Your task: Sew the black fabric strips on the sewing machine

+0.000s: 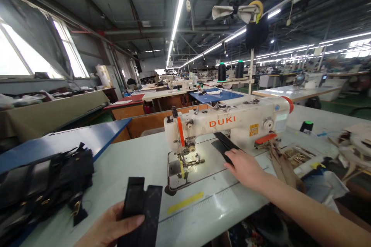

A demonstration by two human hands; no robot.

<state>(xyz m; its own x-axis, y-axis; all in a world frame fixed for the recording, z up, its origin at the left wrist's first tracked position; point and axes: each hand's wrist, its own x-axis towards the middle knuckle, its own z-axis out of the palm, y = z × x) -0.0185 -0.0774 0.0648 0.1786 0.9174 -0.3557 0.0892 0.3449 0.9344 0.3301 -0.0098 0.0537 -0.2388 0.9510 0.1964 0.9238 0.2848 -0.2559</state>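
Note:
My left hand is closed around a flat black patterned piece, held low near the front edge of the white sewing table. My right hand reaches under the arm of the white DUKI sewing machine, fingers lying on a stack of black strips on the machine bed. The needle and presser foot stand to the left of that hand, lit by a small lamp.
A heap of black bags with metal buckles lies at the left on a blue board. Tan straps and scraps clutter the right side. A strip of yellow tape marks the table. Thread cones stand behind.

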